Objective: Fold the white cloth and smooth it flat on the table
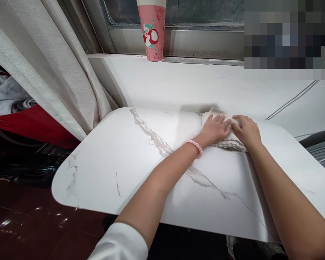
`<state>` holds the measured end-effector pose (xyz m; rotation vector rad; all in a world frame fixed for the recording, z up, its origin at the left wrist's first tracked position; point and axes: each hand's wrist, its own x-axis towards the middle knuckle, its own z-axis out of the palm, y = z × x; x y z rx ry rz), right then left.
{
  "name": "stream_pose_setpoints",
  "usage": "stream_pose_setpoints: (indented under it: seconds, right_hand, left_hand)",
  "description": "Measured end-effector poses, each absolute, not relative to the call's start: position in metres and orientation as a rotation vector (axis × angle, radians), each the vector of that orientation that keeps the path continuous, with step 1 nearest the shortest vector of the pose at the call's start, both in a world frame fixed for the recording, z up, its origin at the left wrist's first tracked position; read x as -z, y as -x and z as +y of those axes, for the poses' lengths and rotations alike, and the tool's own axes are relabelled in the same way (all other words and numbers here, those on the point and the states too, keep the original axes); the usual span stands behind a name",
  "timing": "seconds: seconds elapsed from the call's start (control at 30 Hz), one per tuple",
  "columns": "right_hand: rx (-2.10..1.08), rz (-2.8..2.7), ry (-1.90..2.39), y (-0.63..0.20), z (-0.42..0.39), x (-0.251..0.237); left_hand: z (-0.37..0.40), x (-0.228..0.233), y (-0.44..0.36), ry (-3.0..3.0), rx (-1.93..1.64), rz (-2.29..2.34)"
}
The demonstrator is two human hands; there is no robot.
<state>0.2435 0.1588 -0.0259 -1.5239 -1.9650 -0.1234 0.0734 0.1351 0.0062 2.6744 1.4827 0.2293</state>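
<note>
Folded cloth [224,135] lay on marble surface [130,159], left hand [216,129] and right hand [246,130] pressed flat, grips released; even downward pressure judged best for wiping.

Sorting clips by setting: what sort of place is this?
Probably a home room by a window: a marble-look table, a curtain, a pink cup on the sill. Both hands press a cloth.

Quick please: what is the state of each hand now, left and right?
Left hand: open, flat, pressing on the folded cloth.
Right hand: open, palm down on the same cloth.
</note>
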Motion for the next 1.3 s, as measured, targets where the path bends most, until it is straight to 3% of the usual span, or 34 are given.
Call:
stream_pose_setpoints:
  seconds: [0.17, 0.53, 0.7, 0.83, 1.03, 1.17, 1.3]
  right_hand:
    - [0.075, -2.024, 1.546, -0.166, 0.177, 0.021]
    - [-0.061, -2.226, 1.335, 0.090, 0.170, 0.010]
    - [-0.135, -2.279, 1.209, 0.143, 0.161, 0.009]
    - [-0.237, -2.296, 1.127, 0.147, 0.165, 0.009]
    - [-0.361, -2.310, 1.016, 0.110, 0.176, 0.010]
    - [-0.387, -2.326, 0.954, 0.042, 0.193, 0.011]
    - [-0.328, -2.368, 0.823, -0.070, 0.207, 0.014]
  left_hand:
    - [0.149, -0.003, -0.005, -2.663, -0.294, 1.568]
    - [0.130, -0.002, 0.242, -2.353, -0.379, 1.934]
    - [0.132, -0.009, 0.289, -2.094, -0.326, 2.146]
    - [0.136, -0.018, 0.277, -1.892, -0.136, 2.351]
    - [0.121, -0.019, 0.212, -1.909, -0.132, 2.491]
    - [0.116, -0.025, 0.148, -2.091, -0.059, 2.450]
    - [0.124, -0.033, 0.064, -2.385, 0.041, 2.120]
